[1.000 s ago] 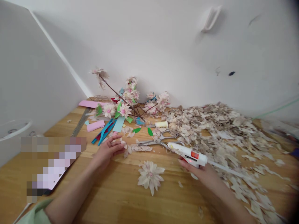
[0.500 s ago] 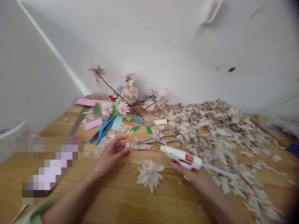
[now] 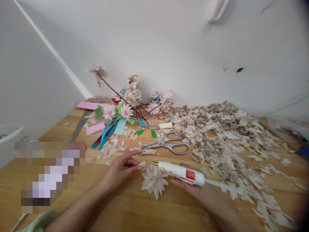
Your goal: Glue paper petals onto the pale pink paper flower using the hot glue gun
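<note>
A small pale petal is pinched between the thumb and fingers of my left hand. My right hand is wrapped around a white hot glue gun with an orange-red panel. Its brass nozzle points left, close to the petal, and a clear glue stick sticks out of its back end. Below the nozzle, a handmade flower with whitish petals and a pink centre lies on the wooden table. Grey-handled scissors rest just beyond the glue gun.
A large heap of dry pale petals covers the right side. At the back stand branches with finished flowers. Blue and red strips, pink paper, green leaves and a yellowish spool lie around. A clear tub is at far left.
My left hand has moved right and a little nearer with the petal. The glue gun has come left and down, bringing its nozzle near the petal. The flower stays put.
</note>
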`<action>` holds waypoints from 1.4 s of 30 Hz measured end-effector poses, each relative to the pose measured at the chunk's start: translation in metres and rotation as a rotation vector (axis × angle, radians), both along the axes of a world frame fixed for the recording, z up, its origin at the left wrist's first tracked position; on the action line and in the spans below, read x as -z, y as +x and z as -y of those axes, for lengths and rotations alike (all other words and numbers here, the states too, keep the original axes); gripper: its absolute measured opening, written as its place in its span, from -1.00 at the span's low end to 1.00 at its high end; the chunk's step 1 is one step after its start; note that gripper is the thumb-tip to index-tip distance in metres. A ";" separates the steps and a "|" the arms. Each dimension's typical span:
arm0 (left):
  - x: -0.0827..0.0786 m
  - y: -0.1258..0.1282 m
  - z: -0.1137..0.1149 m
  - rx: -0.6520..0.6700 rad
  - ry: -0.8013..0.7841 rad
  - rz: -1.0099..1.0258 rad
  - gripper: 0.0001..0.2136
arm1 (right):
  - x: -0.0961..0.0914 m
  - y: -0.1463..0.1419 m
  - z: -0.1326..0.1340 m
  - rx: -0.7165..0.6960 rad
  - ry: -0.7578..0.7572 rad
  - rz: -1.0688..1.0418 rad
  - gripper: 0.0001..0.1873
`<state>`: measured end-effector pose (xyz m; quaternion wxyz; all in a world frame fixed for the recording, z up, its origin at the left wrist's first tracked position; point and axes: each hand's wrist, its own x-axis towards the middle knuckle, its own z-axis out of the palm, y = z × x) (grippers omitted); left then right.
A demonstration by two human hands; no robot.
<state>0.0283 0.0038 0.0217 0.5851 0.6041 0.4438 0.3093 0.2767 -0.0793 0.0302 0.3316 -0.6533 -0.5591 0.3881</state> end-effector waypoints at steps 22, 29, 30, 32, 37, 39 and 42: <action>-0.003 -0.002 0.006 0.116 0.129 -0.029 -0.55 | -0.003 -0.007 0.001 -0.139 0.168 0.128 -0.62; -0.003 -0.002 0.007 0.116 0.156 -0.057 -0.56 | -0.004 -0.007 0.001 -0.134 0.120 0.150 -0.61; -0.003 -0.002 0.007 0.116 0.157 -0.057 -0.56 | -0.004 -0.007 0.001 -0.133 0.113 0.145 -0.62; -0.004 -0.002 0.007 0.121 0.154 -0.057 -0.56 | -0.005 -0.008 0.000 -0.130 0.094 0.133 -0.62; -0.003 -0.002 0.007 0.124 0.148 -0.068 -0.56 | -0.009 -0.009 0.000 -0.117 0.042 0.120 -0.65; -0.002 -0.002 0.007 0.127 0.148 -0.068 -0.56 | -0.009 -0.010 0.000 -0.118 0.042 0.127 -0.64; 0.001 -0.003 0.006 0.132 0.144 -0.068 -0.56 | -0.008 -0.010 0.001 -0.124 0.058 0.141 -0.63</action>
